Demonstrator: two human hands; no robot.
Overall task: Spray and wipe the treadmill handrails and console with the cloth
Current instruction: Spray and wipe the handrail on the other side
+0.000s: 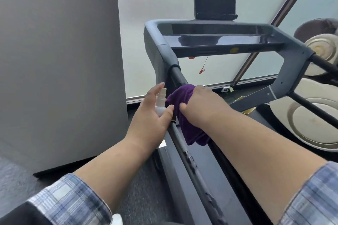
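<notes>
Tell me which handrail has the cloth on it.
The left handrail, beside the grey wall: the right hand grips the purple cloth around it. The right handrail is bare.

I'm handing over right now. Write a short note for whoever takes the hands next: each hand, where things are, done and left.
Left hand: holds the spray bottle upright beside the left handrail.
Right hand: grips the purple cloth, wrapped over that rail near its upper end.
Done: cannot tell what has been wiped already.
Left: at least the console and right handrail, neither being touched now.
</notes>
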